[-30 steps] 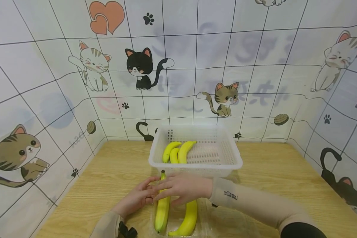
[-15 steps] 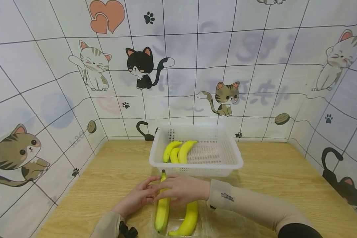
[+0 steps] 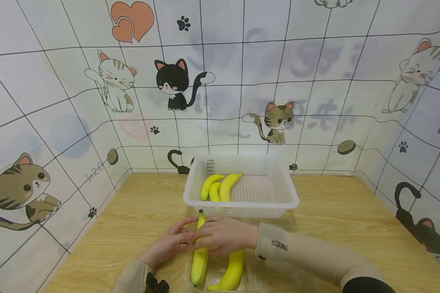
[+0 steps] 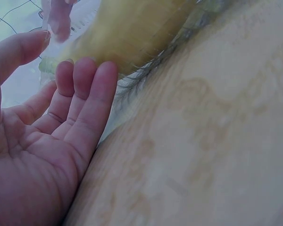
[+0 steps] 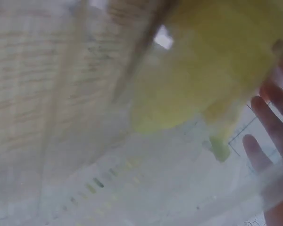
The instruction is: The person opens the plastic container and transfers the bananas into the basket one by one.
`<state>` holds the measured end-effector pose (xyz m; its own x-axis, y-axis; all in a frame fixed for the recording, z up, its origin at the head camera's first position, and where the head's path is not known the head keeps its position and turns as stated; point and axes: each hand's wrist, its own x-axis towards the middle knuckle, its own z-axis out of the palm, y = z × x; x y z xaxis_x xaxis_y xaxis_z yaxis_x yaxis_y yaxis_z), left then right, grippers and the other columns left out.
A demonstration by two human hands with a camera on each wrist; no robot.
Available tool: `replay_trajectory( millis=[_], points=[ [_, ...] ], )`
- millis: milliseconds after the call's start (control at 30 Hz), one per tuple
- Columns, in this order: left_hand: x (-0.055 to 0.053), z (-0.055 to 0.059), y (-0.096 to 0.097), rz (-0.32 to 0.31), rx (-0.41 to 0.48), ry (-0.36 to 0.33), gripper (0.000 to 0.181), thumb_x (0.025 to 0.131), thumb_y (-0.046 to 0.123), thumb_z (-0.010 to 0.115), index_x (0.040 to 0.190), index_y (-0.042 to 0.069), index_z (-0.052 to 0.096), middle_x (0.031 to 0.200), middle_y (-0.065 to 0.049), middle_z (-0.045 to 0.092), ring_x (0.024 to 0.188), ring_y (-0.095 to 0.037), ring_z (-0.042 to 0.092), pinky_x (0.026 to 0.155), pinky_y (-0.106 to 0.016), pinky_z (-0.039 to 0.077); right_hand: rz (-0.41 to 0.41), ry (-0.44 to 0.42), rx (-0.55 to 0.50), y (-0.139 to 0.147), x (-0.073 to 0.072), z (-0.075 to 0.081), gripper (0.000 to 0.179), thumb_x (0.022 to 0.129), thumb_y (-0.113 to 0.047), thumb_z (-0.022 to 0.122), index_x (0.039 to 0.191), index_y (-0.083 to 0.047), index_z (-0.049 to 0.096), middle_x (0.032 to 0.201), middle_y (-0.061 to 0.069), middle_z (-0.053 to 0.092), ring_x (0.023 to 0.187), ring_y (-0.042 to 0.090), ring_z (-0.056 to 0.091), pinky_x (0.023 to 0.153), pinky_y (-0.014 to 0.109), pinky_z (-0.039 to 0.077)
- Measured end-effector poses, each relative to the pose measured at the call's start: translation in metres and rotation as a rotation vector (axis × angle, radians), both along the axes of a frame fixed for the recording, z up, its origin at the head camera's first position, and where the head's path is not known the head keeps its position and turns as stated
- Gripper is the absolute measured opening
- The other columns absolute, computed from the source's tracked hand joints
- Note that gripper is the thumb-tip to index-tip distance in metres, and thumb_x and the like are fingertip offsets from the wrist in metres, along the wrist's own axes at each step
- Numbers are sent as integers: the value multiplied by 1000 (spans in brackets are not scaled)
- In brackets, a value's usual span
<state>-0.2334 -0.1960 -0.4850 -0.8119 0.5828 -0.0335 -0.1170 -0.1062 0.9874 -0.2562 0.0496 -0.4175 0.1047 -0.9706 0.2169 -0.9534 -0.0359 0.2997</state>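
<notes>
Two yellow bananas lie in a clear plastic box in front of me: a straighter left banana (image 3: 199, 268) and a curved right banana (image 3: 234, 270). My left hand (image 3: 170, 244) is at the box's left side. In the left wrist view its slightly bent fingers (image 4: 96, 89) touch the clear wall beside a banana (image 4: 132, 33), with the thumb apart. From the right, my right hand (image 3: 227, 235) reaches across the box, fingers over the left banana's upper part. It hides the right banana's upper end. The right wrist view is blurred, with a banana (image 5: 203, 61) close to the lens.
Behind the box stands a white perforated basket (image 3: 242, 204) with three bananas (image 3: 229, 187) on its left side. Clear plastic (image 3: 278, 270) extends right of the box under my right forearm. A cat-patterned sheet (image 3: 223, 101) encloses the wooden table (image 3: 333, 211).
My right hand's fingertips have shifted slightly right over the left banana, and its fingers look a little more bent. My left hand, the bananas and the basket look unchanged.
</notes>
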Motion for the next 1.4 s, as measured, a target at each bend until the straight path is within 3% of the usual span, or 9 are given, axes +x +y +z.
replay_trajectory(
  millis=[700, 1100, 1400],
  points=[
    [1, 1, 0, 7, -1, -16, 54, 101, 10, 48, 149, 4, 23, 108, -6, 52, 90, -14, 57, 83, -33, 51, -44, 25, 11, 2, 2, -3, 35, 85, -27, 71, 119, -27, 67, 119, -8, 63, 109, 8, 55, 101, 28, 38],
    [-1, 0, 0, -7, 15, -5, 55, 102, 10, 48, 150, 4, 22, 103, -3, 53, 86, -12, 56, 81, -31, 51, -40, 35, 7, 3, 3, -4, 35, 81, -29, 74, 115, -27, 68, 109, -8, 61, 102, 10, 55, 93, 25, 42],
    [0, 0, 1, 18, -12, -20, 56, 101, 10, 49, 150, 5, 22, 102, -5, 49, 84, -11, 54, 78, -28, 49, -50, -9, 54, 5, 3, -6, 35, 83, -28, 73, 118, -25, 67, 116, -8, 62, 113, 7, 54, 104, 26, 37]
  ],
)
